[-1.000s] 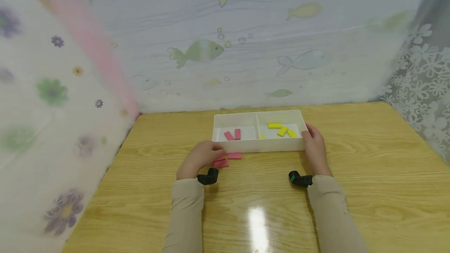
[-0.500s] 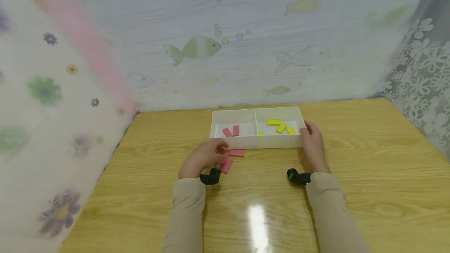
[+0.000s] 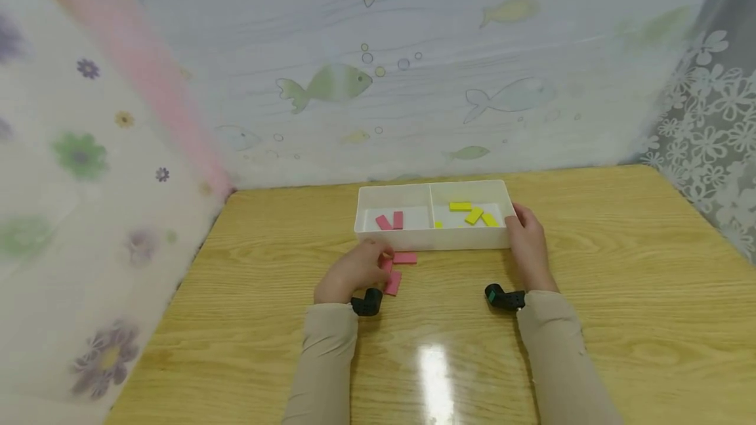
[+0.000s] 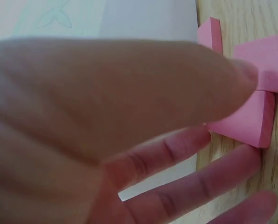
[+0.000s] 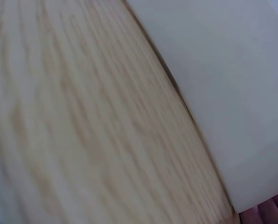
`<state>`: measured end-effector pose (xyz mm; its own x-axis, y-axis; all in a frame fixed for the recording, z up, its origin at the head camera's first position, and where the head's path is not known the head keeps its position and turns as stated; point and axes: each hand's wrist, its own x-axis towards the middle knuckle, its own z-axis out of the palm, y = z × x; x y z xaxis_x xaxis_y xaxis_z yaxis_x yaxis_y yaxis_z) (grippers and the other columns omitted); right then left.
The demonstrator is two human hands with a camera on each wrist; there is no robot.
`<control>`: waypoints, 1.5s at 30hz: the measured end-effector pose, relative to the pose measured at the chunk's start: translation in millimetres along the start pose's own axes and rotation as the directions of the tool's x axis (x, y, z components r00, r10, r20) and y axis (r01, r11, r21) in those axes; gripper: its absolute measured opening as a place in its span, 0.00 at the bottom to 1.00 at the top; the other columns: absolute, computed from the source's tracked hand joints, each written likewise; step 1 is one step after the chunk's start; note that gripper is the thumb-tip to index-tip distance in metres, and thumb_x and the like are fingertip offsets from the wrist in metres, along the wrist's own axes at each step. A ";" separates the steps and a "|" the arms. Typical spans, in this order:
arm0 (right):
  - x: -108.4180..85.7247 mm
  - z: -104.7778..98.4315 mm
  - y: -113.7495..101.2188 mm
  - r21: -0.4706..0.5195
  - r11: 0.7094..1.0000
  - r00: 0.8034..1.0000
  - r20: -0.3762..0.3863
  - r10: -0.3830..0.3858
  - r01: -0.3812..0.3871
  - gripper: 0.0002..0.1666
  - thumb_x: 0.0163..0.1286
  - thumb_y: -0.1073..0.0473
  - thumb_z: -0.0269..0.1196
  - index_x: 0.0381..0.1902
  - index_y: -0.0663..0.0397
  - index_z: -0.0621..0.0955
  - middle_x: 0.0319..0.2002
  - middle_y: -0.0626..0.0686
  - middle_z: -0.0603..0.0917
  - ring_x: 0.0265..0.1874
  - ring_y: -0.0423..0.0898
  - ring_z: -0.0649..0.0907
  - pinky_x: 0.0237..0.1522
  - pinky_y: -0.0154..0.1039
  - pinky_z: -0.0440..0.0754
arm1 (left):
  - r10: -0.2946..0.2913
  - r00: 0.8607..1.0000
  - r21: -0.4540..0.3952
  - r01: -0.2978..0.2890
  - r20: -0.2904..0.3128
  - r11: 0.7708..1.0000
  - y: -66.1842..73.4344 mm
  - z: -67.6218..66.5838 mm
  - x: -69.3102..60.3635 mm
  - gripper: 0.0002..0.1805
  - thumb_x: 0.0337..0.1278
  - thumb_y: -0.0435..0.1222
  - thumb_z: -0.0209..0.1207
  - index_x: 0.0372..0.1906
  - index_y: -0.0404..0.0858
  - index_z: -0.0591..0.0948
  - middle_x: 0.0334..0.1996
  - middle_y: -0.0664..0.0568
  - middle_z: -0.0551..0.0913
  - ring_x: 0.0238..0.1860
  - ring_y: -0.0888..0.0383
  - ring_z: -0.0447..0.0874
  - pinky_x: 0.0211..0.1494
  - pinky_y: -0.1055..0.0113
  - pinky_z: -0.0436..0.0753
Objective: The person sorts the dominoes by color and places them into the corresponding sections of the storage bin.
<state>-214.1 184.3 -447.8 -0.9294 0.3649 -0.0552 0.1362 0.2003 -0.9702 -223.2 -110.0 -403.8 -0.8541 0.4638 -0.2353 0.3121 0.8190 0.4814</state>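
In the head view a white two-compartment tray [image 3: 437, 239] stands on the table. My right hand [image 3: 529, 248] grips its right end, thumb at the near corner and fingers around the end wall. In the right wrist view only fingertips [image 5: 268, 213] show past the tray's edge. My left hand [image 3: 354, 271] is low at the tray's front left, among loose pink blocks [image 3: 405, 258] on the table. The left wrist view has its thumb [image 4: 213, 84] lying over a pink block [image 4: 244, 116], the fingers apart below; contact is hard to tell.
Two pink blocks [image 3: 398, 220] lie in the tray's left compartment. Several yellow blocks [image 3: 460, 206] lie in the right one, some partly hidden by the front wall. The wooden table [image 3: 236, 320] ends at a fish-patterned curtain [image 3: 413, 117] behind the tray.
My left hand has shifted right, and the loose pink blocks have slid right and turned along the tray's front. The right hand keeps its hold on the tray.
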 end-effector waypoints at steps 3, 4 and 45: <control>4.0 2.0 -1.2 -0.004 1.000 1.000 -0.009 0.010 -0.010 0.30 0.69 0.49 0.40 0.66 0.54 0.59 0.64 0.54 0.61 0.62 0.50 0.60 0.60 0.49 0.58 | -0.016 1.000 0.038 0.016 -0.014 0.999 -1.5 -3.6 4.9 0.23 0.44 0.34 0.62 0.50 0.39 0.75 0.45 0.49 0.71 0.37 0.56 0.69 0.39 0.64 0.72; 5.2 2.8 -1.7 -0.006 1.000 1.000 -0.015 0.010 -0.010 0.30 0.69 0.49 0.40 0.66 0.54 0.59 0.64 0.54 0.61 0.62 0.50 0.60 0.60 0.49 0.58 | -0.026 0.999 0.054 0.028 -0.021 0.998 -2.0 -4.8 6.7 0.23 0.43 0.34 0.62 0.50 0.39 0.75 0.45 0.50 0.71 0.37 0.57 0.70 0.39 0.64 0.72; 37.7 45.6 -9.0 0.038 0.999 0.991 -0.129 0.023 -0.019 0.29 0.69 0.51 0.42 0.65 0.54 0.60 0.63 0.54 0.63 0.60 0.48 0.62 0.60 0.47 0.58 | -0.100 0.994 0.102 0.104 -0.047 0.989 -53.2 -33.5 71.2 0.09 0.46 0.42 0.61 0.25 0.44 0.73 0.19 0.55 0.73 0.22 0.59 0.71 0.23 0.65 0.67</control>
<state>-266.0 154.8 -452.0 -0.8738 0.4840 -0.0470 0.1406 0.1591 -0.9772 -314.6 -131.8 -417.9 -0.8994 0.3637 -0.2425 0.2626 0.8930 0.3654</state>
